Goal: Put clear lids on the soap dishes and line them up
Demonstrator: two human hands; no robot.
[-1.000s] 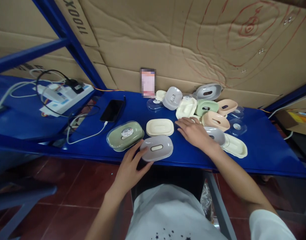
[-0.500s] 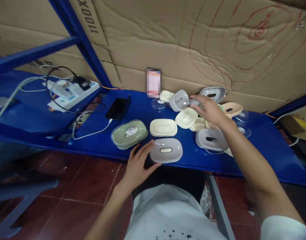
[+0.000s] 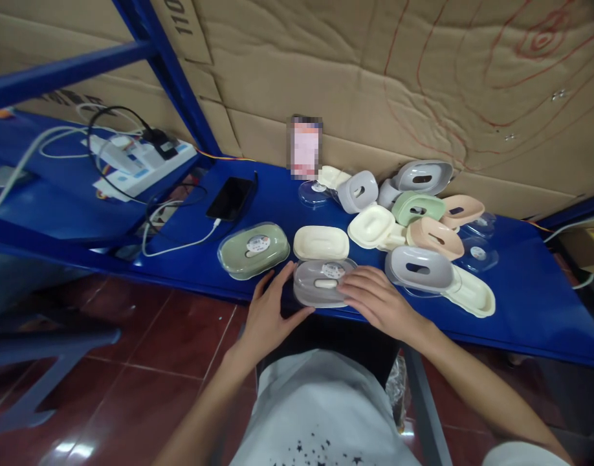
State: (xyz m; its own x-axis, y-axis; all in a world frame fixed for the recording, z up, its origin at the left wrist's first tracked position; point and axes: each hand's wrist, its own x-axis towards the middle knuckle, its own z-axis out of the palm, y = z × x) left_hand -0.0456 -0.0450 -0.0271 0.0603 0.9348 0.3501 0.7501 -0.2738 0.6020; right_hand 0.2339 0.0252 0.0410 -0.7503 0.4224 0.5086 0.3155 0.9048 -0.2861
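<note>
Right hand (image 3: 379, 301) and clear lid (image 3: 332, 270) have shifted from the far pile (image 3: 371, 226) to the near grey dish (image 3: 307, 294), now covered. Right fingers lie over its right end, left hand (image 3: 274, 309) spread around the left; whether either grips cannot be told. Judged light, stiff, slippery: hold by both end rims.

Lid label (image 3: 332, 270) illegible, upright phone screen (image 3: 305, 149) pixelated

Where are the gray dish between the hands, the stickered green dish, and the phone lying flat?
Gray dish (image 3: 318, 296): head view, gray surface near its middle.
Green dish (image 3: 254, 262): head view, green surface near its middle.
Phone (image 3: 230, 199): head view, middle of its dark screen.
</note>
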